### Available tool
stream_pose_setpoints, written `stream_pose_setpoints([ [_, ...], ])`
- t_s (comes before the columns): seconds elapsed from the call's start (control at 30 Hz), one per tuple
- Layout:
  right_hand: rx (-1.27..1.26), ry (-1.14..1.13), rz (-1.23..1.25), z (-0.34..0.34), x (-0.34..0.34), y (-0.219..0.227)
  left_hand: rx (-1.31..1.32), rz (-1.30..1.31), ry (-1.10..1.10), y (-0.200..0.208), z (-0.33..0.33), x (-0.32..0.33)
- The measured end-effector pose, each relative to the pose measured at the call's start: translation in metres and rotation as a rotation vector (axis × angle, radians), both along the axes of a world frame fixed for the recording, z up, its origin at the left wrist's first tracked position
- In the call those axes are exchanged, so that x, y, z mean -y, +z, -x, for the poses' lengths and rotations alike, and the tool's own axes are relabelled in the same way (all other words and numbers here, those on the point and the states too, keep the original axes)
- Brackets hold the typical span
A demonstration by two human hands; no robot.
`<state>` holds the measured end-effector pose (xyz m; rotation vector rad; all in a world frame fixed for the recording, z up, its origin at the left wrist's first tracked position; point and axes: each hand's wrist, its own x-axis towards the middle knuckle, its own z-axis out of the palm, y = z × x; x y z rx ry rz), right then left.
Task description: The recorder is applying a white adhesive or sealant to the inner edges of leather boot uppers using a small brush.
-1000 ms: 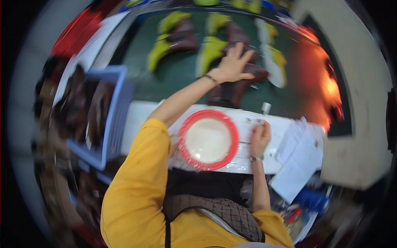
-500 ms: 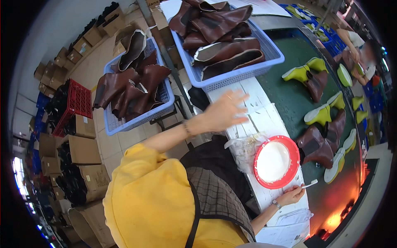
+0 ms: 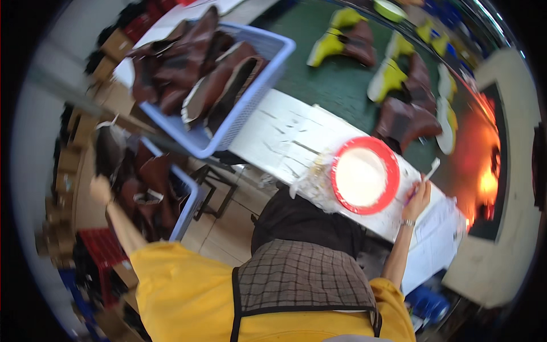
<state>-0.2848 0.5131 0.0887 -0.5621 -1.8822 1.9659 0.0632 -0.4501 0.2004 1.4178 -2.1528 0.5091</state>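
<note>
Currently left hand (image 3: 100,190) curled on a brown leather boot upper (image 3: 109,153) at 9 o'clock; grip firmly. Right hand (image 3: 417,196) pinches small white brush (image 3: 431,170), 3 o'clock.

The left hand (image 3: 101,190) grips a brown boot upper (image 3: 108,153) above the lower blue basket (image 3: 191,199). The right hand (image 3: 417,198) holds a small brush (image 3: 428,172) beside the red bowl (image 3: 364,175).

Pale tiled floor (image 3: 219,239) at the centre, crossed by a dark metal stand (image 3: 213,191). Stacked brown cardboard boxes (image 3: 68,162) and a red crate (image 3: 99,251) along the 9 o'clock edge, more boxes at 11 o'clock. Long white desk (image 3: 285,139) slanting toward 4 o'clock beside a green conveyor belt (image 3: 336,85); orange glow (image 3: 484,176) at 3 o'clock.
</note>
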Motion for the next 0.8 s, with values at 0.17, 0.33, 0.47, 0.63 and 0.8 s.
stream_pose_setpoints([
  [0.17, -0.176, 0.204, -0.839, -0.016, 0.029, 0.092, -0.345, 0.079, -0.18, 0.094, 0.001, -0.085],
  [0.33, -0.016, 0.45, -1.181, -0.019, 0.07, 0.12, -0.87, -0.731, -0.88, 0.15, 0.067, -0.285],
  [0.47, -0.043, 0.535, -1.522, -0.016, 0.086, 0.111, -0.319, -0.501, -0.929, 0.131, 0.18, -0.426],
  [0.63, 0.024, 0.516, -1.5, -0.034, 0.081, 0.122, 0.018, -0.158, -1.197, 0.087, 0.247, -0.52],
  [0.8, 0.018, 0.428, -1.261, -0.045, 0.071, 0.127, 0.396, -0.343, -1.198, -0.006, 0.265, -0.523],
])
